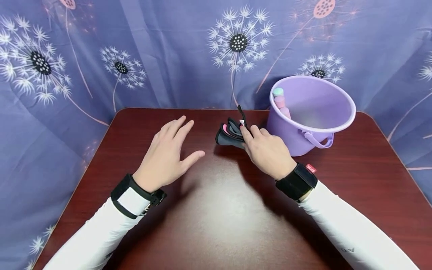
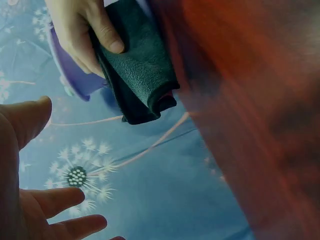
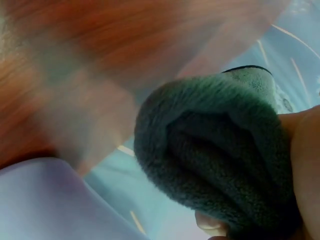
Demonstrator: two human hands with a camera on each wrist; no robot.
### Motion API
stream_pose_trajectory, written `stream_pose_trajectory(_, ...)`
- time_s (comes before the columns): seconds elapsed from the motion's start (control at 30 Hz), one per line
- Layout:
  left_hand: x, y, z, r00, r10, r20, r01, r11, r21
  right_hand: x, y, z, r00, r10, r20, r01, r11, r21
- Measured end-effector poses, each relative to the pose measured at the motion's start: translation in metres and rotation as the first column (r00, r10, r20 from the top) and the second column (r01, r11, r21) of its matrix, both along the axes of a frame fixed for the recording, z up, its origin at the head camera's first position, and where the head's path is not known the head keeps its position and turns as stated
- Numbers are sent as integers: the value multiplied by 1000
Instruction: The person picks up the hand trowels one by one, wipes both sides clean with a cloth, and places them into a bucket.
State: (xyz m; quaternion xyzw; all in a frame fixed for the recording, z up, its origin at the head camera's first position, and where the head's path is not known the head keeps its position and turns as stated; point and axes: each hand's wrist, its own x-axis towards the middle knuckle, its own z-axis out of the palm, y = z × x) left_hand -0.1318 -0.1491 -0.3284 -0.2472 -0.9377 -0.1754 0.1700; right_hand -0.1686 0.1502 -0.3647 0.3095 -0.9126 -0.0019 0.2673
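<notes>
A folded dark grey cloth with black edging and a bit of pink inside is gripped by my right hand, just left of the bucket. In the left wrist view the right thumb lies across the face of the cloth. The right wrist view shows its thick, plush folds from close up. My left hand hovers left of the cloth, apart from it, with fingers extended, thumb spread and nothing held.
A purple bucket with a side handle stands at the table's back right. Several pastel rolled or rounded items, one a mint-topped piece, sit against its inner left wall. Behind the dark red-brown table hangs a blue dandelion-print curtain.
</notes>
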Motion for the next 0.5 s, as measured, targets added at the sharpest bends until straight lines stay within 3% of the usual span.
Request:
stream_pose_trajectory(0.3, 7, -2, -19, 999, 26, 38, -25, 999, -33, -18, 2, -15, 997, -31, -76, 39, 994, 102)
stream_pose_trajectory(0.5, 8, -7, -25, 999, 28, 44, -26, 998, -52, -26, 1, -23, 1000, -2, -6, 3, 987, 160)
